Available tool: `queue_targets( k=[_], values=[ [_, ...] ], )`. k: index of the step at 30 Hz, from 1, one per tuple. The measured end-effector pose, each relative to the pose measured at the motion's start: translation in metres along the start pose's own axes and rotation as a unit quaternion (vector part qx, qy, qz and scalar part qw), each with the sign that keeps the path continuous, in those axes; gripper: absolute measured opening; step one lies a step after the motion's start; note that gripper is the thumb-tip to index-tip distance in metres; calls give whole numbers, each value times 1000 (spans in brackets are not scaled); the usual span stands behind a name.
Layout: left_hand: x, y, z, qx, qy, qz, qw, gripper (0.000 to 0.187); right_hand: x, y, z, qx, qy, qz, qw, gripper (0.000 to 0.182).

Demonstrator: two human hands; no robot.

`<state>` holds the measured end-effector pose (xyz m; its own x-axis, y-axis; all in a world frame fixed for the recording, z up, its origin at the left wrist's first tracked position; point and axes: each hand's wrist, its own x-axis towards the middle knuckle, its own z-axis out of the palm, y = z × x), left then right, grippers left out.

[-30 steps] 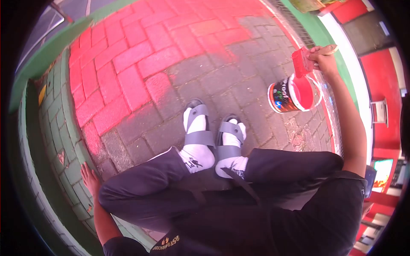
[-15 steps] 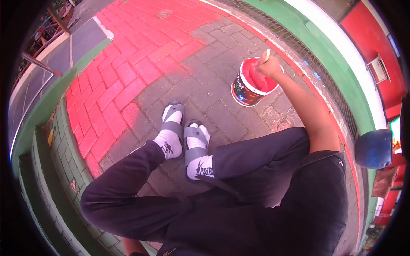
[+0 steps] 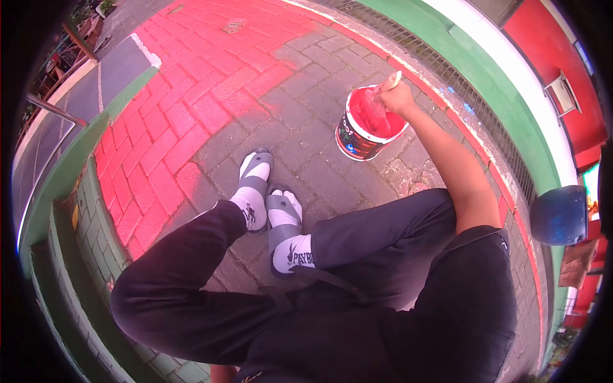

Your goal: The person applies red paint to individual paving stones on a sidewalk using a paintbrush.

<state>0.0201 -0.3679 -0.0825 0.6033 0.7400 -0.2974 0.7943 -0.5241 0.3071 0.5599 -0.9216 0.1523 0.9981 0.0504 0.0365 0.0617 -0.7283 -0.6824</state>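
My right hand [image 3: 397, 100] is closed around the pale handle of a paintbrush [image 3: 377, 120], whose lower part is coated in red paint. The brush is inside a paint bucket [image 3: 355, 142], which has a dark printed label and a white rim streaked red. Paint coats the inner wall, and the bucket stands upright on unpainted paving bricks. Of my left arm only a sliver of skin shows at the bottom edge; the hand itself is out of view.
Freshly red paving [image 3: 185, 108] borders bare grey bricks [image 3: 306, 96]. My sandalled feet [image 3: 284, 214] rest on the grey bricks. A drain grate [image 3: 440, 64] runs along the green kerb on the right. Green steps [image 3: 70, 274] descend at left. A dark blue rounded object [image 3: 559, 216] is at far right.
The view has shifted slightly, so the bucket and feet appear a little further left. My right hand still holds the paintbrush in the bucket, with the brush tilted slightly differently.
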Motion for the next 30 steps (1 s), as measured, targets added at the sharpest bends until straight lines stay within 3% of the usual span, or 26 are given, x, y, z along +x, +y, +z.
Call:
queue_targets(
  k=[1,2,3,7,10,12,13,15,16,18,19,21,27,30],
  values=[
    [0,-5,-1,0,-3,1,1000,44,-2,-2,-4,-3,1,-2,1000,26],
    [3,-2,1,1,-5,3,1000,44,-4,-6,-10,-20,-41,24,999,14],
    [3,-5,3,-2,-9,5,1000,43,-6,-11,-16,-37,-82,50,995,17],
    [-1,-22,5,-16,-19,5,1000,42,3,-3,-27,-101,-57,15,993,15],
    [-4,-32,12,-30,-28,6,999,41,9,-12,-42,-113,-18,47,992,14],
    [-4,-41,17,-40,-33,9,999,40,4,-22,-50,153,39,150,976,13],
    [-3,-45,16,-45,-36,9,998,40,0,-28,-51,148,33,148,977,13],
    [-5,-56,14,-53,-39,16,998,39,-9,-34,-47,419,52,203,883,15],
    [-2,-58,14,-54,-43,18,997,39,-6,-32,-41,416,49,207,884,15],
    [-3,-62,9,-54,-48,19,997,38,5,-31,-21,575,143,258,764,14],
    [-4,-67,9,-54,-52,20,997,38,11,-29,-9,573,139,264,764,14],
    [-2,-66,4,-50,-56,20,997,37,21,-33,13,664,172,272,675,12],
    [20,-46,-6,-27,-72,22,997,36,52,-107,52,663,159,285,673,19],
    [23,-37,-5,-19,-89,0,996,35,108,-125,59,700,84,261,659,21]
  ],
)
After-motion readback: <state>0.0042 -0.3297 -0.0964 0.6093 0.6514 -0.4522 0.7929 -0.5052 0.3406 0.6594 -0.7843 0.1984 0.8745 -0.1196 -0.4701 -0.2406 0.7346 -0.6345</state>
